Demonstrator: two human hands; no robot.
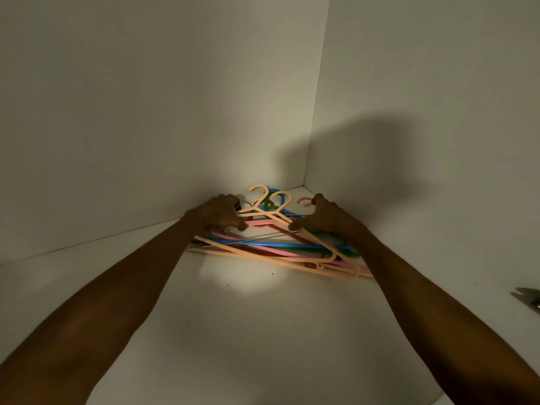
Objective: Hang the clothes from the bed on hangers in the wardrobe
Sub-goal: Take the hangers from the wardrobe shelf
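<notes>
A tangled pile of plastic hangers (280, 249) in orange, pink, blue, green and red lies on the white wardrobe shelf (263, 331), pushed toward the back right corner. Two orange hangers (273, 204) sit on top with their hooks pointing to the back wall. My left hand (217, 213) grips the left shoulder of the top orange hangers, fingers curled around them. My right hand (320, 217) pinches the right arm of an orange hanger between thumb and fingers. No clothes are in view.
White wardrobe walls close in at the back (175, 112) and the right (438, 112). A pink hook (304, 200) pokes out behind my right hand. A metal fitting (529, 298) shows at the right edge. Light falls on the shelf in front of the pile.
</notes>
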